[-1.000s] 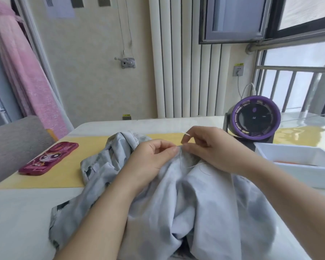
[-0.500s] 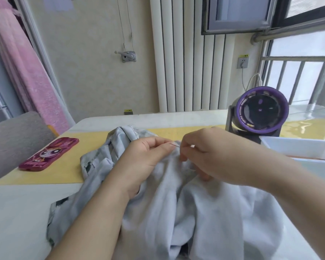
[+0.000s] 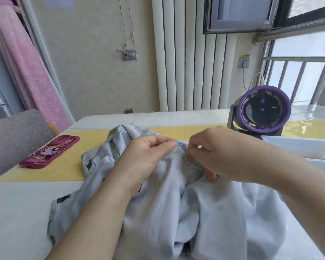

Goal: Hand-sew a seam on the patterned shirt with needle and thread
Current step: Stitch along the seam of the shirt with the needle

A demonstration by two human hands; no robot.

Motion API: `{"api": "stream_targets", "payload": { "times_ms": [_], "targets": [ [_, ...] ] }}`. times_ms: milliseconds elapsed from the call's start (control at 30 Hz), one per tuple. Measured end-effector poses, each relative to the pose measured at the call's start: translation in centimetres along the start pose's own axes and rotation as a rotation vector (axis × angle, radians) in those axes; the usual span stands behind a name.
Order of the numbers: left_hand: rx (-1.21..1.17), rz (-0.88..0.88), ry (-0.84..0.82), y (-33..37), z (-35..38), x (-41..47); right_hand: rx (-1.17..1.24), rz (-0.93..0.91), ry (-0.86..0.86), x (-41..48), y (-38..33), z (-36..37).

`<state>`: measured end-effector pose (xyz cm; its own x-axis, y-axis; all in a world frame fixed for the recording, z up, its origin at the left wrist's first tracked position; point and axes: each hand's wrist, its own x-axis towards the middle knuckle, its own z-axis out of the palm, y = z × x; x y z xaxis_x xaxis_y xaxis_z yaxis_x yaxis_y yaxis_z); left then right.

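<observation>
a pale worktop (image 3: 17,212) carries a yellow mat (image 3: 68,166) across its far half. behind it stand a cream wall, a tall white radiator (image 3: 186,72) and, at the right, a barred window (image 3: 298,76). a pink curtain (image 3: 26,72) hangs at the far left above a grey chair (image 3: 13,136).

a pink phone (image 3: 49,152) lies on the mat at the left. a purple fan (image 3: 264,109) stands far right, with a white tray (image 3: 298,147) just in front of it, close beside the right forearm.

the shirt (image 3: 204,212) is heaped in the middle, spilling over the near edge. the left hand (image 3: 148,156) rests on its top fold, with the fingers (image 3: 167,145) pressed together and pinching the cloth. the right hand (image 3: 223,156) is just beside it, its curled fingers pinching the needle (image 3: 179,145), which points at the left fingertips. a loop of thread (image 3: 190,164) sags under it.

bare worktop lies near left. the right side is crowded by the tray and fan.
</observation>
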<state>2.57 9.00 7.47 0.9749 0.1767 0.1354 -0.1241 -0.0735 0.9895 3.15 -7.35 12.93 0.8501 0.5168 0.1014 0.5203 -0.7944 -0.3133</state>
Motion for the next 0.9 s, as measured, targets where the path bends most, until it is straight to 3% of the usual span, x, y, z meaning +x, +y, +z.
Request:
{"api": "stream_targets", "payload": {
  "times_ms": [200,433,533,733,900],
  "targets": [
    [0.061,0.058,0.011,-0.1,0.1,0.0,-0.034,-0.002,0.01,0.0,0.0,0.1],
    [0.456,0.406,0.134,-0.2,1.2,-0.5,-0.018,0.022,0.025,0.8,0.1,1.0],
    [0.447,0.481,0.16,-0.3,1.9,-0.8,0.037,0.021,0.029,1.7,0.1,1.3],
    [0.079,0.258,0.21,-0.2,0.7,0.1,0.225,-0.129,0.089,2.8,-0.5,-0.6],
    [-0.136,0.134,0.184,-0.3,0.5,0.2,0.373,-0.268,-0.091,2.7,0.0,-1.8]
  ]
}}
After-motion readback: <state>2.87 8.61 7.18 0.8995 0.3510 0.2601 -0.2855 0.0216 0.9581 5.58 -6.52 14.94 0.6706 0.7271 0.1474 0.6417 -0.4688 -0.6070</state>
